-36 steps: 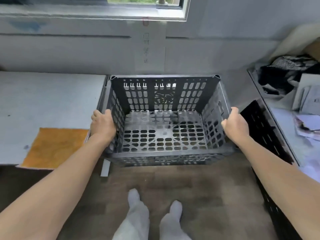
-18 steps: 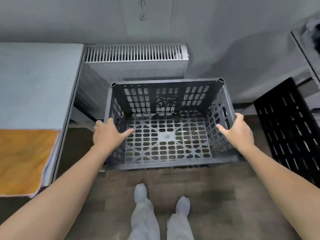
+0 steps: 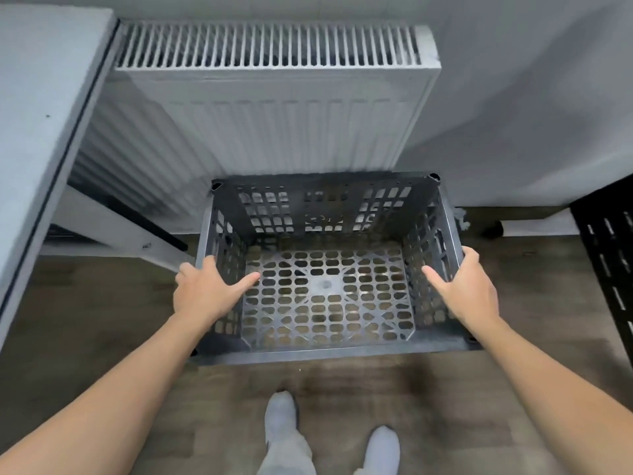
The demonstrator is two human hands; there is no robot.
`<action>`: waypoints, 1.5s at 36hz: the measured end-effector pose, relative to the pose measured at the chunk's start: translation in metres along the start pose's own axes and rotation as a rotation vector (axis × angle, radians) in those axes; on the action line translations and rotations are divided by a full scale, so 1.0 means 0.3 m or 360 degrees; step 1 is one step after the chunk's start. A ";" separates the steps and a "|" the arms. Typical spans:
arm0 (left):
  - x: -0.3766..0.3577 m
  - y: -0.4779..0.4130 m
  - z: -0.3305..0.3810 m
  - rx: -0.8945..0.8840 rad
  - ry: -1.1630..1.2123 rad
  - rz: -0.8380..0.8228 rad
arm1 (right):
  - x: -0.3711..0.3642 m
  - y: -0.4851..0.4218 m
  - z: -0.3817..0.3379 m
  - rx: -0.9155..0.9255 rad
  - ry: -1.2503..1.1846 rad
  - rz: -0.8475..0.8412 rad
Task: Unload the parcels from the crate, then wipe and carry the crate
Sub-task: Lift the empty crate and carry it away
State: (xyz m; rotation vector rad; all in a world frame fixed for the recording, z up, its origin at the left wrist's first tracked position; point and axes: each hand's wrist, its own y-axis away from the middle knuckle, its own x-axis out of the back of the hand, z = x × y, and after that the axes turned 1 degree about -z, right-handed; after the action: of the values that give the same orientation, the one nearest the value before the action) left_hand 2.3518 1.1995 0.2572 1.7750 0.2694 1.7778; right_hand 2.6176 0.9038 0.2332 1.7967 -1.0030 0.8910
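We hold the dark grey crate (image 3: 329, 351) with both our hands. Our left hand (image 3: 205, 293) grips the top edge of its left wall, and our right hand (image 3: 469, 289) grips the top edge of its right wall. On each side the thumb pokes inside the crate and the other fingers curl over the edge to the outside. The crate has holes all over its walls and bottom, and we can see the brown floor (image 3: 513, 406) through them. Nothing lies inside it. It is low down, right in front of us and just before the white radiator (image 3: 274, 114) on the wall. We cannot tell if it sits on the floor or hangs a little above it. A grey table (image 3: 41, 97) is on our left. A black thing with slots (image 3: 606, 248) is on our right. Our left foot (image 3: 281, 416) and right foot (image 3: 382, 447) show below the crate.
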 end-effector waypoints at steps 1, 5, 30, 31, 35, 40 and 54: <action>-0.025 -0.022 -0.009 0.0011 0.0001 -0.0011 | -0.033 -0.012 0.002 -0.0001 0.0001 -0.0007; -0.111 -0.110 -0.047 0.0056 -0.0004 -0.0016 | -0.165 -0.053 0.011 -0.0013 0.0000 -0.0032; -0.429 -0.362 -0.244 0.0097 0.0027 -0.0037 | -0.599 -0.102 0.047 -0.0039 -0.0052 -0.0057; -0.434 -0.368 -0.244 0.0088 0.0023 -0.0039 | -0.606 -0.100 0.049 -0.0050 -0.0057 -0.0053; -0.449 -0.391 -0.251 0.0071 0.0029 -0.0058 | -0.632 -0.090 0.055 -0.0073 -0.0069 -0.0053; -0.468 -0.420 -0.267 0.0082 0.0054 -0.0088 | -0.667 -0.094 0.047 -0.0060 -0.0062 -0.0063; -0.510 -0.474 -0.307 0.0043 0.0084 -0.0166 | -0.756 -0.096 0.052 -0.0115 -0.0038 -0.0079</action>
State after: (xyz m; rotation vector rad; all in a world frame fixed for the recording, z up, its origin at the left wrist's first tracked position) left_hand 2.2896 1.2546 0.0446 1.7025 0.4022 1.7562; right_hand 2.5507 0.9596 0.0211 1.7676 -0.9892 0.7947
